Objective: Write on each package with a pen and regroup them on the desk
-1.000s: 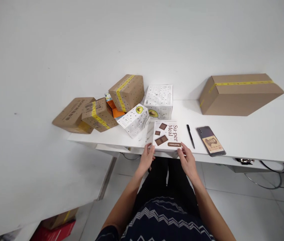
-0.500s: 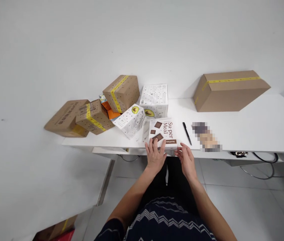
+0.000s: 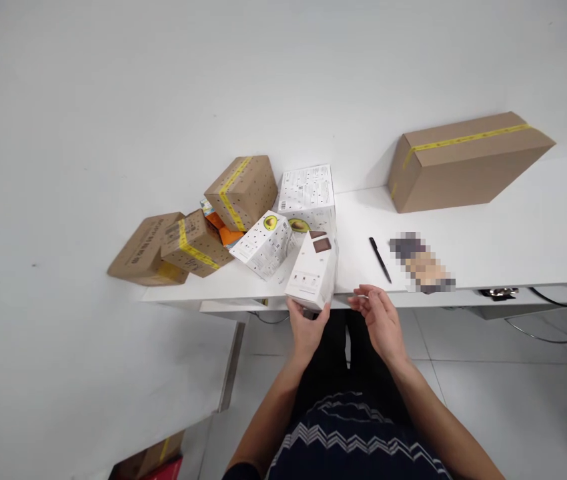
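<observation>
We mark the near box [image 3: 308, 275] white with brown squares; the two boxes [image 3: 306, 190] left and far of it white, dark-flecked, green-yellow avocado prints [image 3: 270, 223]. Left: two flecked brown cartons [image 3: 259, 192], yellow tape [image 3: 231, 193]; orange packet [image 3: 230, 236]. Right: plain brown carton [image 3: 463, 175], also yellow-taped; pen [image 3: 380, 260] black. Surface [image 3: 358, 220] we log white. Shirt [image 3: 353, 453] navy, white zigzags; trousers [image 3: 332, 353] black.

- The left hand [image 3: 308, 327] is in a holding grip, its thumb and fingers spread apart.
- The right hand [image 3: 383, 323] stays apart from the left one, with its fingers half bent and pointing leftward.
- The left forearm [image 3: 272, 408] and the right forearm [image 3: 444, 408] are bare, both reaching forward and inward.
</observation>
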The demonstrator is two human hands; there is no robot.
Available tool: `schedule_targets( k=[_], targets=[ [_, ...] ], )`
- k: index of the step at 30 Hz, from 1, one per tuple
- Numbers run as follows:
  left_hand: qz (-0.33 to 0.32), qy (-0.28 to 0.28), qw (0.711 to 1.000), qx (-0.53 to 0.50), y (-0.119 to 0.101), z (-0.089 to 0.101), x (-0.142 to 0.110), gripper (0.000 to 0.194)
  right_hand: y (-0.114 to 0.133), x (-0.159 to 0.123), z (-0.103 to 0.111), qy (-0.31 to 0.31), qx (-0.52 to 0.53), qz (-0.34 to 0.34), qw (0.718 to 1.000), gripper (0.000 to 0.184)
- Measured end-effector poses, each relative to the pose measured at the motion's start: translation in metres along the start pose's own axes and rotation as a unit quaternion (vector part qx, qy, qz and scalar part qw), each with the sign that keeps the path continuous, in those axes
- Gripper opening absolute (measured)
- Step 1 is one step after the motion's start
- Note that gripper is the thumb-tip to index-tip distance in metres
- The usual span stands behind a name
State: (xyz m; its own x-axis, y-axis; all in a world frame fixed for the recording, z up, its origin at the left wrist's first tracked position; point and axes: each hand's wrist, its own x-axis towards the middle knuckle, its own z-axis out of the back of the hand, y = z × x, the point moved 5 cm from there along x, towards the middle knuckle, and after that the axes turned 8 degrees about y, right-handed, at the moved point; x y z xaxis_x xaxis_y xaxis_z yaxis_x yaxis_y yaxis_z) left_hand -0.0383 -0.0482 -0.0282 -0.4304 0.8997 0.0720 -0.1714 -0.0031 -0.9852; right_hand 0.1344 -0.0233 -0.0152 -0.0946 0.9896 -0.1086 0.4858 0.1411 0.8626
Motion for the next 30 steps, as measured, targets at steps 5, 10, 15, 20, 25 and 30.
schedule_targets(
  k=[5, 10, 15, 20, 25, 30],
  targets=[
    [0.102, -0.001, 0.977, -0.190, -0.004, -0.005, -0.004, 0.051, -0.018, -0.001, 0.020, -0.031, -0.033, -0.038, 0.998, 0.031],
    [0.249, 0.039, 0.879, -0.404, 0.013, -0.022, -0.008, 0.042, -0.034, -0.006, 0.028, -0.029, -0.066, -0.070, 0.995, 0.035],
    [0.300, 0.041, 0.842, -0.447, 0.024, -0.027, -0.013, 0.038, -0.044, -0.009, 0.030, -0.023, -0.073, -0.088, 0.993, 0.037],
    [0.311, 0.071, 0.844, -0.431, 0.027, -0.025, -0.013, 0.044, -0.051, -0.010, 0.022, -0.005, -0.076, -0.106, 0.991, 0.040],
    [0.309, 0.072, 0.843, -0.433, 0.031, -0.016, -0.010, 0.043, -0.054, -0.011, 0.013, 0.024, -0.092, -0.111, 0.989, 0.046],
    [0.283, 0.000, 0.872, -0.400, 0.033, 0.006, 0.002, 0.043, -0.054, -0.011, 0.012, 0.044, -0.132, -0.099, 0.985, 0.050]
  ],
)
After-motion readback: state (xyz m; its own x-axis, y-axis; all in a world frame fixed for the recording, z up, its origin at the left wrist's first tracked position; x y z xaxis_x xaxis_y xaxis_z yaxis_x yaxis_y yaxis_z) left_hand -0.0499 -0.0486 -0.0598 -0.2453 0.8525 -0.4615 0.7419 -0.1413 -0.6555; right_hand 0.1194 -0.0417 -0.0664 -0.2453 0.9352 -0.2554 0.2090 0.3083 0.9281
